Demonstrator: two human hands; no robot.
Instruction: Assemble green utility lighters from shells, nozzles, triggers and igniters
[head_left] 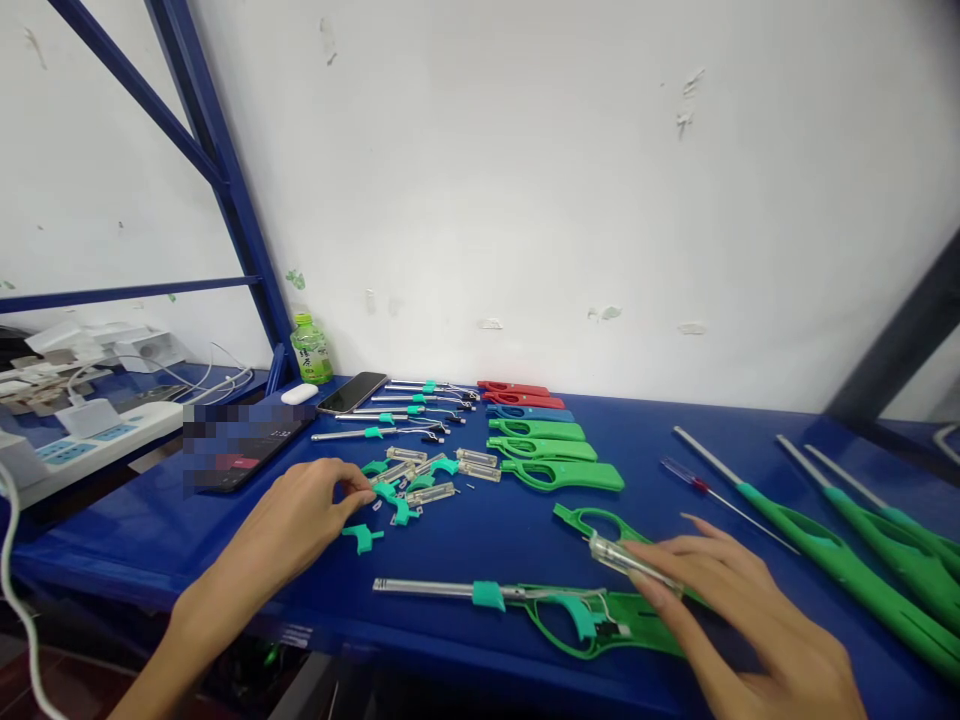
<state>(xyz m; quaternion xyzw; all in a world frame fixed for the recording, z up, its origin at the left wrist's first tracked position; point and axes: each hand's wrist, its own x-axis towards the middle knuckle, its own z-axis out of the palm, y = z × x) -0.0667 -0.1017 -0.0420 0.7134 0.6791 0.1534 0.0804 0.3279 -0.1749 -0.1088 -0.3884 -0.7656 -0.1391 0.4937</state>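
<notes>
Between the thumb and fingers of my right hand (739, 610) is a clear lighter fuel tank (611, 553), tilted above the bench. Below it lies an opened green lighter shell (645, 632) fitted with a silver barrel (427, 588), teal pieces and wires. The other green shell half (577, 515) lies just behind, partly hidden by my right hand. My left hand (326, 500) is closed at the pile of teal triggers (401, 510) and clear tanks (433, 493); whatever its fingertips pinch is hidden. One loose teal trigger (364, 538) lies beside that hand.
Green shells (562, 474), a blue one and red ones (517, 388) line the back. Barrels with wires (352, 433) lie left of them. Assembled green lighters (825, 550) and a screwdriver (720, 500) are at right. Phones (352, 392) and a bottle (311, 350) stand back left.
</notes>
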